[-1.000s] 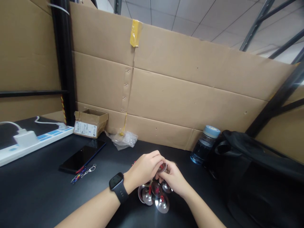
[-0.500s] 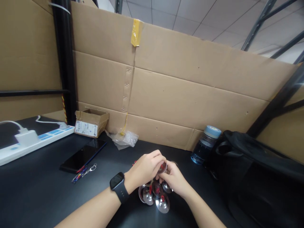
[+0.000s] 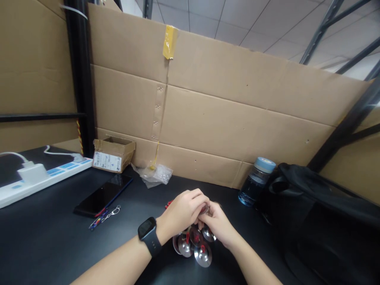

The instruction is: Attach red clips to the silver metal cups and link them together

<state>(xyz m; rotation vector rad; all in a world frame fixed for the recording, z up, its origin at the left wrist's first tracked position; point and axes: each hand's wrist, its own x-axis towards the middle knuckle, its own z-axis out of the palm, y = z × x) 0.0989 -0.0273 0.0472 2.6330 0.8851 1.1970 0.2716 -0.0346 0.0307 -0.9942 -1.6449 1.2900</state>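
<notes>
My left hand (image 3: 181, 213), with a black smartwatch (image 3: 149, 234) on the wrist, meets my right hand (image 3: 218, 223) over a black table. Both hands have their fingers pinched together on one small shiny metal disc with a red tab (image 3: 204, 209). Below the hands hangs or lies a cluster of similar silver discs with red tabs (image 3: 194, 245); I cannot tell whether they rest on the table. A red piece (image 3: 168, 204) pokes out just left of my left hand.
A black phone (image 3: 102, 195) and a keyring with coloured bits (image 3: 104, 216) lie to the left. A white power strip (image 3: 38, 175), a small cardboard box (image 3: 113, 153) and a clear plastic bag (image 3: 154, 174) stand further back. A blue-lidded bottle (image 3: 257, 181) and a black bag (image 3: 320, 213) are at the right. Cardboard walls the back.
Both hands have stayed together on the disc and shifted only very slightly downward. Nothing else has moved.
</notes>
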